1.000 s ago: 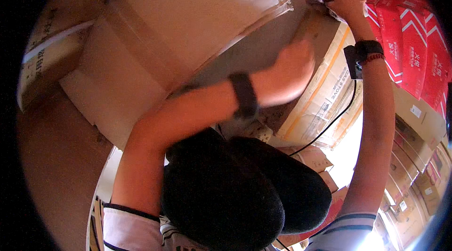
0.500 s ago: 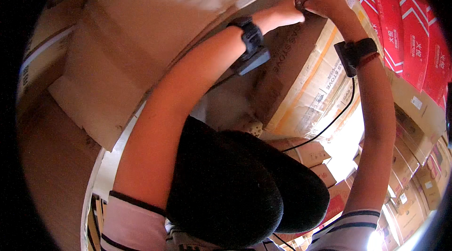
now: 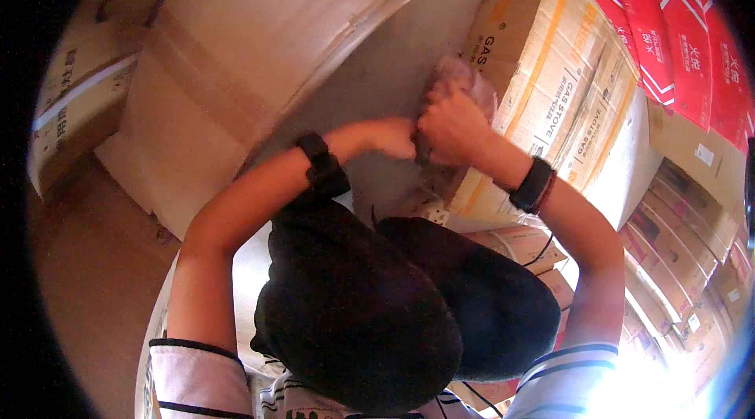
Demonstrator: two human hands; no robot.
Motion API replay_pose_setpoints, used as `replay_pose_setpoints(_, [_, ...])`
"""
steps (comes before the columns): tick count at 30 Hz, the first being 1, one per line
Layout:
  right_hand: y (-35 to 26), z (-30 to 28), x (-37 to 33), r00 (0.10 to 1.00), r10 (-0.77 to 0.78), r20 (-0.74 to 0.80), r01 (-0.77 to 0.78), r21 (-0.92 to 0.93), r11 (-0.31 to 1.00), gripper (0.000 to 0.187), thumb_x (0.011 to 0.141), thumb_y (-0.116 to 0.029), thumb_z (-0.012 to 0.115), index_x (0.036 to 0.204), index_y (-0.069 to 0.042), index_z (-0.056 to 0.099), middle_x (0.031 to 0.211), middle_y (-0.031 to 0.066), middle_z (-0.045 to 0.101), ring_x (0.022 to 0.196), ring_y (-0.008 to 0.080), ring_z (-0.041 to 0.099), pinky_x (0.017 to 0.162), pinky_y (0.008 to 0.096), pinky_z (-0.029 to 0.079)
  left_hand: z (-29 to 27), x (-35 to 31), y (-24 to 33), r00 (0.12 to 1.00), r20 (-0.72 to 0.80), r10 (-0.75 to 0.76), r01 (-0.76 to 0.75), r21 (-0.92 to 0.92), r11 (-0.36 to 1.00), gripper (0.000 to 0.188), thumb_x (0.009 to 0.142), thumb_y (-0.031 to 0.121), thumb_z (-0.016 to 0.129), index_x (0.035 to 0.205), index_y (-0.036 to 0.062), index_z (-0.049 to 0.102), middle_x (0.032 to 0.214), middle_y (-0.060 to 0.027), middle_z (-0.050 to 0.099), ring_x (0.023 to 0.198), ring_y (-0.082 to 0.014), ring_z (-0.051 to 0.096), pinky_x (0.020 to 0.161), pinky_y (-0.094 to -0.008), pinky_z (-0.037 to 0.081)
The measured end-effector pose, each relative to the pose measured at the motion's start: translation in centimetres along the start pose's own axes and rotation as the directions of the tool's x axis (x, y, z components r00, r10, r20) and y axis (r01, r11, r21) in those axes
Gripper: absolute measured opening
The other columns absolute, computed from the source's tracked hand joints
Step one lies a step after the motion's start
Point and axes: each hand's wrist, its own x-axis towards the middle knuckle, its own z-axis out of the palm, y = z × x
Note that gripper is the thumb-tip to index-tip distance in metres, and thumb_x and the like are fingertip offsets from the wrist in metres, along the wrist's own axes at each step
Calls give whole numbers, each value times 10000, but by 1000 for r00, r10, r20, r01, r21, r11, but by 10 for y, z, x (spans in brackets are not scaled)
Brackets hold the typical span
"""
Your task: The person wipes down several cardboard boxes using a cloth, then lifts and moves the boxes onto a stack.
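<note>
Far left there's a brown carton [image 3: 75,104] lying on its side, and next to it a fat stack of flattened cardboard sheets [image 3: 259,49] leaning up toward the top edge of the view. The person's left hand [image 3: 391,138] comes in around the middle, black band on the wrist, fingers curled in and blurry, so can't really tell if it's pinching anything; it's right up against the other hand. The right hand [image 3: 450,126] is closed into a fist around a crumpled pinkish-white wad [image 3: 464,81], looks like cloth or wrapping, hard to say which, pressed against the near corner of a big brown appliance carton [image 3: 566,97] with yellow tape. Right wrist has a black band too. Further right, red boxes [image 3: 676,34] are stacked behind that carton, and more brown cartons [image 3: 684,238] run down the right edge.
</note>
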Motion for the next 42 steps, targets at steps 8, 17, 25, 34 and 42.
replay_pose_setpoints(8, [-84, 44, -21, 923, -385, 11, 365, 292, 884, 205, 541, -291, 609, 638, -118, 660, 625, 71, 604, 682, 242, 584, 726, 373, 424, 29, -7, -9, 825, 564, -39, -191, 342, 920, 320, 690, 187, 561, 936, 0, 641, 956, -175, 631, 867, -267, 594, 723, -400, 463])
replay_pose_setpoints(17, [-12, -35, -44, 975, -103, -197, 191, 506, 841, 365, 462, -256, 625, 768, -56, 634, 768, 109, 589, 759, 286, 571, 684, 391, 467, -72, 0, 39, 835, -489, 251, -126, 273, 954, 222, 745, 121, 487, 906, 26, 608, 840, -176, 627, 798, -303, 602, 678, -406, 459])
replay_pose_setpoints(25, [152, -4, -224, 440, 898, 20, -45, 999, 0, 321, 641, -72, 518, 940, 20, 589, 729, 51, 589, 633, 137, 567, 563, 235, 451, -78, -31, 98, 813, -522, 257, -100, 310, 945, 250, 774, 306, 601, 794, 58, 575, 745, -132, 619, 688, -302, 595, 588, -395, 452])
replay_pose_setpoints(34, [106, 212, -355, -225, 840, 493, 300, 856, -422, 194, 713, -235, 537, 779, -56, 571, 718, 39, 566, 608, 150, 531, 551, 272, 437, 31, -16, 60, 681, 186, 709, -556, 761, 334, 333, 725, 380, 621, 781, 87, 475, 650, -71, 551, 584, -262, 572, 522, -357, 453])
replay_pose_setpoints(42, [95, 265, -344, -143, 860, 490, 519, 777, -356, 171, 702, -287, 534, 650, -128, 499, 649, 34, 521, 600, 181, 514, 562, 312, 440, 32, -4, 56, 572, 31, 820, -493, 812, 313, 266, 692, 335, 641, 694, 120, 485, 610, -24, 516, 611, -201, 544, 538, -335, 429])
